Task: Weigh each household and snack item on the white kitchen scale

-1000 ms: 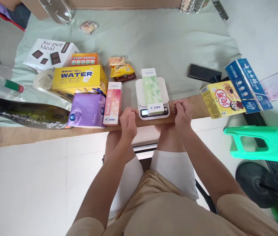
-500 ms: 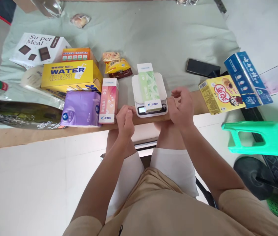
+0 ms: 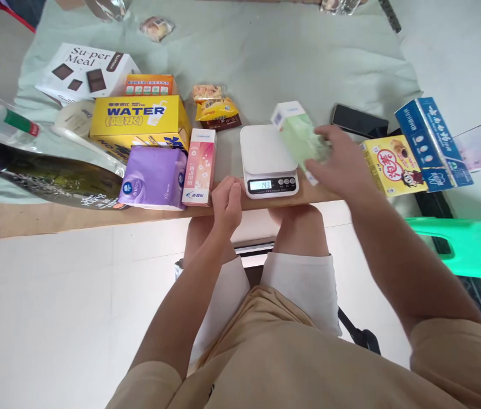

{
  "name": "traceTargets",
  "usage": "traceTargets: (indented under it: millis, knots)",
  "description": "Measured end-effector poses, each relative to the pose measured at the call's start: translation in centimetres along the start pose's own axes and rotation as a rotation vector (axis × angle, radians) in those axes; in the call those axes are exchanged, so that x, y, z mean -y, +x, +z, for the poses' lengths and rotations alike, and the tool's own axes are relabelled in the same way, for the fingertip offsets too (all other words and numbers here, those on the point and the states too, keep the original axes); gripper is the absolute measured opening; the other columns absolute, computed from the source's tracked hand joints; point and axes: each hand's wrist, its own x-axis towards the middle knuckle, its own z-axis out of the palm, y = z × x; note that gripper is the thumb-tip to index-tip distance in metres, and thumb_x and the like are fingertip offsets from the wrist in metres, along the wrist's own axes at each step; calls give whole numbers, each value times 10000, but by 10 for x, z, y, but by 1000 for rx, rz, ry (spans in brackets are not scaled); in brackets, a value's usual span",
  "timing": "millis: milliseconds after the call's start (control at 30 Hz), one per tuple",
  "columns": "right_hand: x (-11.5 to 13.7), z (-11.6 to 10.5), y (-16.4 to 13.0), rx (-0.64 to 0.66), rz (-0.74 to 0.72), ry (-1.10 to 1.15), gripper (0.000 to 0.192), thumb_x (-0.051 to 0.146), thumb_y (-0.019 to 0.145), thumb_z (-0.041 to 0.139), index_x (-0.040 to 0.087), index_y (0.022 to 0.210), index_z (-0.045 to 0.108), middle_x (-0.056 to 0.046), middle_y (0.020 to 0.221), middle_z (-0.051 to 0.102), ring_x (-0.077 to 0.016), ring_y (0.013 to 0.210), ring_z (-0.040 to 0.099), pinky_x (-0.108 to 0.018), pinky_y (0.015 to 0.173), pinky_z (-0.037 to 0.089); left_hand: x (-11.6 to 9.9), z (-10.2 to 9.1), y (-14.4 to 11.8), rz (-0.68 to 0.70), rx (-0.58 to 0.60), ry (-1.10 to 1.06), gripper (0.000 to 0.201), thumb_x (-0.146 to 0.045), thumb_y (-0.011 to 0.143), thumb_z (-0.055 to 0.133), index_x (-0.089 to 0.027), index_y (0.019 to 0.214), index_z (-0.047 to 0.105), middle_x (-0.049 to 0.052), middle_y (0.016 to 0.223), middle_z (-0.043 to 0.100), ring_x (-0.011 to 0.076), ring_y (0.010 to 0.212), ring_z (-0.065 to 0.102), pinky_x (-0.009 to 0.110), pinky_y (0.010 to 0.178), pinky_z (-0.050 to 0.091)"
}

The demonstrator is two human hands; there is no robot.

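Observation:
My right hand [image 3: 342, 165] grips a pale green box [image 3: 297, 133] and holds it in the air just right of a white kitchen scale [image 3: 267, 159]. The scale's platform is bare and its display shows digits. My left hand [image 3: 227, 204] is loosely closed with nothing in it, resting at the front edge of the brown cardboard strip [image 3: 53, 218], between a pink box [image 3: 200, 166] and the scale.
Left of the scale stand a purple pack [image 3: 151, 177], a yellow WATER box [image 3: 138, 120], a Su-per Meal box [image 3: 82, 69] and a dark foil bag [image 3: 48, 176]. To the right are a yellow cartoon box [image 3: 393, 166], a blue box [image 3: 434, 142], a phone [image 3: 357, 120] and a green plastic stool [image 3: 465, 244].
My right hand went from the table edge to the green box and lifted it off the scale toward the right. My left hand stayed put.

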Motion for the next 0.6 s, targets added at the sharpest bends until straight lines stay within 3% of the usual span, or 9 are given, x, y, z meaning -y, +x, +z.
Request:
traceTargets:
  millis: [200, 300, 433, 600]
  knots:
    - [-130, -97, -8, -375, 221, -146, 644, 211, 703, 853, 197, 1330, 709, -181, 1294, 753, -244, 1074, 681, -458, 966, 539, -1, 0, 3, -16, -4, -34, 655, -777, 1023, 447, -239, 683, 600, 30, 686, 579, 198, 692, 549, 384, 681, 419]
    - [-171, -132, -3, -471, 376, -270, 671, 117, 639, 913, 175, 1287, 754, -199, 1233, 758, -198, 938, 640, -451, 880, 493, 1, 2, 4, -37, -14, -33, 633, -778, 1007, 469, -258, 676, 613, 36, 683, 586, 215, 698, 552, 403, 688, 419]
    - [-194, -144, 3, -388, 503, -310, 687, 52, 629, 898, 206, 1285, 763, -142, 1121, 772, -172, 854, 619, -437, 883, 493, 4, 4, 5, -60, -40, -9, 633, -776, 991, 473, -251, 655, 586, 31, 671, 578, 210, 685, 531, 397, 671, 414]
    - [-209, -136, 9, -341, 522, -301, 669, 12, 615, 875, 225, 1241, 769, -152, 1164, 784, -225, 973, 687, -459, 972, 504, 5, 5, 6, -69, -64, 24, 587, -701, 989, 501, -230, 650, 592, 25, 659, 579, 190, 670, 524, 374, 657, 397]
